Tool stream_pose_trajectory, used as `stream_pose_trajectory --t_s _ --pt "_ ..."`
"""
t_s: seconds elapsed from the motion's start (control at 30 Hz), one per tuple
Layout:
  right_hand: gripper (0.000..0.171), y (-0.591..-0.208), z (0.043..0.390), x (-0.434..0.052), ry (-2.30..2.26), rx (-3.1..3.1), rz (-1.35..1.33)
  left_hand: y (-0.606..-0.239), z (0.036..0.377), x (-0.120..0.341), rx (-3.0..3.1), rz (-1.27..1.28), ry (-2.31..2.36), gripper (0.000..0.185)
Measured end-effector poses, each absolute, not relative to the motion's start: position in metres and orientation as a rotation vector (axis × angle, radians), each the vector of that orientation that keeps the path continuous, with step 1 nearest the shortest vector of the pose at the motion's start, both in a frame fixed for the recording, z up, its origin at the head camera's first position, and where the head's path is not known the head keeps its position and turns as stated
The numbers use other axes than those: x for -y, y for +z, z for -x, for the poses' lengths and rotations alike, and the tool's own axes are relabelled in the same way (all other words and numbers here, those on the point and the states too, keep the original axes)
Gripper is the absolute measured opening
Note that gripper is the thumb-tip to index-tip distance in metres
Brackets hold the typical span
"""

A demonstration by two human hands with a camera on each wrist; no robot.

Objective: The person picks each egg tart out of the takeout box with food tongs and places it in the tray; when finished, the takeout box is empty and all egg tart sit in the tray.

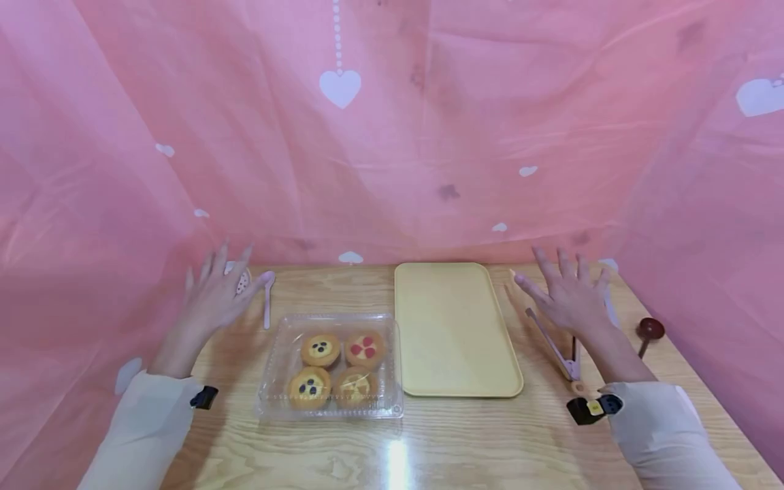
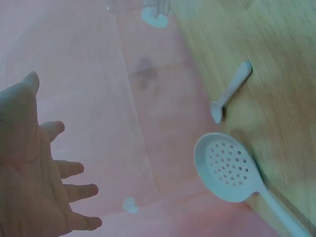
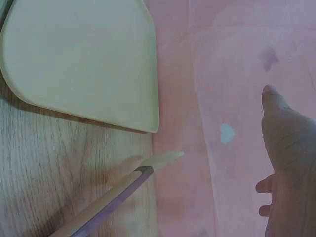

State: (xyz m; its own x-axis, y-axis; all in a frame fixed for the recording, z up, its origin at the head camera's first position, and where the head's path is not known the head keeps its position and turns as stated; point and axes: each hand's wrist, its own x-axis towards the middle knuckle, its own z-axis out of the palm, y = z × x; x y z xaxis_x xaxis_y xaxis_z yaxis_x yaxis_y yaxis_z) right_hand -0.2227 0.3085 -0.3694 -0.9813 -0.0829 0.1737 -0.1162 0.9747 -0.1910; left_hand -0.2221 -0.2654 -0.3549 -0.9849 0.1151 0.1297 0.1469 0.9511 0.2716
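My left hand (image 1: 214,294) hovers with spread fingers over the table's left side, holding nothing. Under and beside it are a white perforated skimmer (image 2: 227,168), partly hidden in the head view, and a small pale spoon (image 1: 267,299). On the right, my right hand (image 1: 572,299) is likewise raised with fingers apart and nothing in it. Below it lie tongs (image 1: 554,350) with a pale hinge, partly covered by the hand and wrist. A long utensil with a cream tip (image 3: 165,159) shows in the right wrist view. A dark red ladle (image 1: 650,329) is right of that hand.
A clear plastic box (image 1: 273,367) with several fruit-topped tarts (image 1: 320,350) stands left of centre. Against its right side is a pale yellow tray (image 1: 456,327). Pink cloth (image 1: 392,170) with white hearts hangs behind and beside the wooden table (image 1: 478,442).
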Motion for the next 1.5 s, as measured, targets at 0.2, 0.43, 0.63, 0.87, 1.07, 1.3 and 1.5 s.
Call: stream_pose_trajectory --t_s 0.2,0.43,0.63,0.87,1.07,1.3,1.5 --pt "0.08 -0.372 0.221 -0.295 0.341 2.951 -0.226 -0.358 0.216 0.265 2.951 0.249 -0.612 0.081" --pt "0.072 -0.371 0.21 -0.233 0.332 2.822 -0.549 -0.367 0.184 0.259 2.836 0.368 -1.388 0.071" --pt "0.06 -0.375 0.192 -0.159 0.245 2.703 -0.835 -0.388 0.164 0.263 2.789 0.313 -1.596 0.057" --pt "0.052 -0.38 0.174 -0.089 0.201 2.622 -1.091 -0.416 0.15 0.28 2.766 0.215 -1.992 0.06" --pt "0.051 -0.374 0.158 -0.04 0.195 2.574 -1.269 -0.427 0.148 0.289 2.778 0.394 -2.22 0.055" --pt "0.062 -0.371 0.146 0.006 0.011 2.62 -1.401 -0.436 0.152 0.295 2.672 0.596 -2.423 0.057" --pt "0.078 -0.38 0.141 0.034 -0.143 2.665 -1.419 -0.447 0.156 0.294 2.5 0.697 -2.668 0.048"
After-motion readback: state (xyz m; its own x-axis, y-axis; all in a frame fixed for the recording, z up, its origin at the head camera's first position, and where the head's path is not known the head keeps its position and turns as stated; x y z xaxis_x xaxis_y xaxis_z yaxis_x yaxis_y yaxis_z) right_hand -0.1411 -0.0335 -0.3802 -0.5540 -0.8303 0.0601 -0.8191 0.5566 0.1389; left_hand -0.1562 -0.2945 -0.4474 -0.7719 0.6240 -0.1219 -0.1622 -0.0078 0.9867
